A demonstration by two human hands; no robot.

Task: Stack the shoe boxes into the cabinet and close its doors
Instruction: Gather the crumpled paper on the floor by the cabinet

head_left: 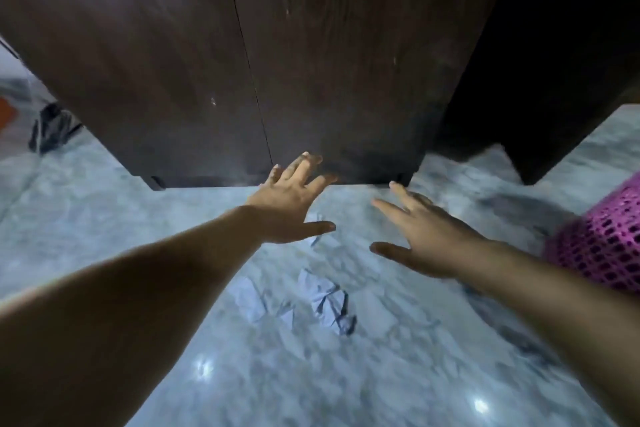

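A dark wooden cabinet (194, 55) fills the upper frame, both doors shut with a thin seam between them. No shoe boxes are visible. My left hand (291, 201) reaches to the bottom of the right door, its straight fingertips touching the lower edge beside the seam. Spread flat and holding nothing, my right hand (422, 236) hovers over the floor just below the cabinet's bottom right corner, apart from the door.
Grey marble floor (311, 357) lies under my arms, with crumpled pale paper (329, 302) on it. A pink perforated basket (602, 246) sits at the right edge. Dark furniture (554, 80) stands right of the cabinet. A dark bag (52, 128) lies at the left.
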